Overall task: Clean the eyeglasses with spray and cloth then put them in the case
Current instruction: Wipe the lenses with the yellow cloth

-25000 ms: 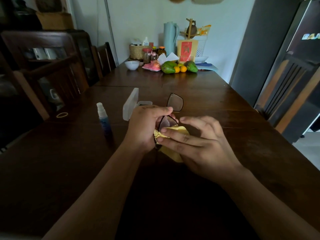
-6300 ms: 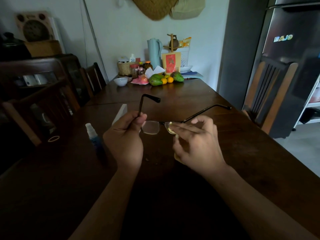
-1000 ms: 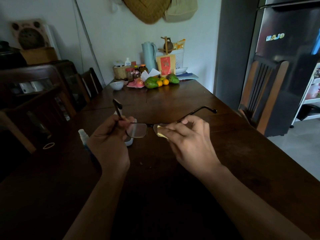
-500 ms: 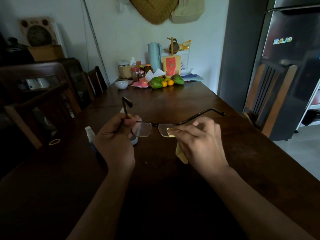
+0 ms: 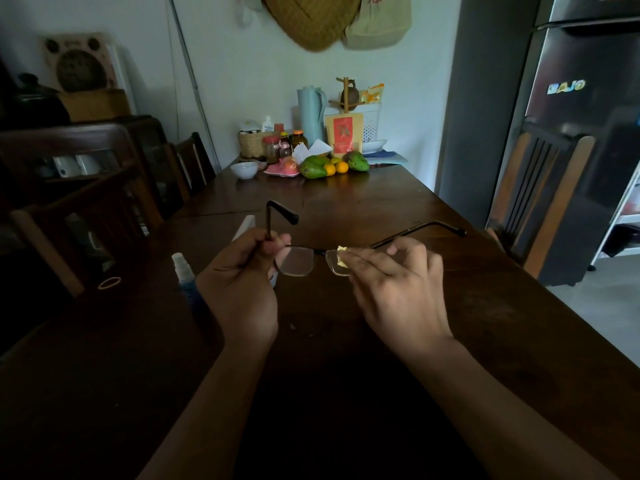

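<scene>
Dark-framed eyeglasses [image 5: 298,260] are held unfolded above the dark wooden table [image 5: 502,323], lenses facing me, temples pointing away. My left hand [image 5: 239,289] grips the left temple near its hinge. My right hand [image 5: 391,289] pinches a yellow cloth [image 5: 341,258] over the right lens; only a small corner of the cloth shows. A small spray bottle [image 5: 183,275] with a white top and blue body stands on the table left of my left hand. The open white case [image 5: 245,227] is mostly hidden behind my left hand.
Wooden chairs [image 5: 86,209] line the left side and one chair [image 5: 540,199] stands at the right before a dark fridge [image 5: 588,133]. At the table's far end sit a white bowl [image 5: 244,169], fruit [image 5: 325,166], jars and a jug. A rubber band [image 5: 109,282] lies at left.
The eyeglasses have risen slightly and the left temple now stands more upright. The cloth that hung below my right hand is now tucked in, showing only at the lens.
</scene>
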The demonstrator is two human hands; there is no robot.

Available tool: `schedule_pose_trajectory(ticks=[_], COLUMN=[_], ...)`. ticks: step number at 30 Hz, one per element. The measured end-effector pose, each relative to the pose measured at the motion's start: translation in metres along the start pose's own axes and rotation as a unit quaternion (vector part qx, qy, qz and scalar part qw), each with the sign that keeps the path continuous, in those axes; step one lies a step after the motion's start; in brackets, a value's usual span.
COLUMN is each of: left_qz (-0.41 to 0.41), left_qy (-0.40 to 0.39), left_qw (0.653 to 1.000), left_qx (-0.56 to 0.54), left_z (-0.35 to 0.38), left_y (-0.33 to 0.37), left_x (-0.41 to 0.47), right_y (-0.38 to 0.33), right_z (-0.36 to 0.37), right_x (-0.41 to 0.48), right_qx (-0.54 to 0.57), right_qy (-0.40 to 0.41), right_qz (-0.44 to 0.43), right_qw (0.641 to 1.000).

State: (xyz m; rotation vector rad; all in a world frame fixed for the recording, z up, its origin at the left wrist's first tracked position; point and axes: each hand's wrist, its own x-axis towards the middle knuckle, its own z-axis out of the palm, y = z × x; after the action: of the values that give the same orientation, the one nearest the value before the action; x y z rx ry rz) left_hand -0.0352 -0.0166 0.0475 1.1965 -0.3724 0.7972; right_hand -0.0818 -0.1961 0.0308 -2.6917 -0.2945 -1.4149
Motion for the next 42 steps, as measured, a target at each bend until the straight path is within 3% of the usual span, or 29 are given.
schedule_pose_trajectory(ticks=[4,10,16,24,34,42], left_qz=[-0.007,-0.016,-0.010,-0.001,-0.005,0.009], left_qy=[-0.004,-0.006,-0.016,-0.022,-0.021,-0.023], left_qw=[1.000,1.000,0.999,1.000,0.999,0.999], left_qx=[-0.013,-0.026,-0.030,-0.016,-0.036,-0.029], left_z=[0.0007,0.0014,0.0016,0.0006,0.0054,0.0043], left_y=[0.0008,0.0015,0.0021,0.0002,0.0021,0.0027], left_x=[-0.0012,-0.0014,-0.0016,-0.0019,-0.0030,-0.0026], right_y=[-0.0012,-0.0058,0.0006,-0.0074,-0.0061,-0.0052], right_z=[0.0004,0.0038,-0.0003,0.0021,-0.0023,-0.0015], right_x=[0.0002,0.0006,0.0020,0.0028,0.0034,0.0058], right_qx=[-0.019,0.087,0.011,0.116,0.080,0.155], right_qy=[-0.001,-0.004,-0.018,-0.038,-0.031,-0.051], right_qz=[0.026,-0.006,0.039,0.038,0.096,0.086], right_qw=[0.999,0.996,0.999,0.992,0.992,0.983])
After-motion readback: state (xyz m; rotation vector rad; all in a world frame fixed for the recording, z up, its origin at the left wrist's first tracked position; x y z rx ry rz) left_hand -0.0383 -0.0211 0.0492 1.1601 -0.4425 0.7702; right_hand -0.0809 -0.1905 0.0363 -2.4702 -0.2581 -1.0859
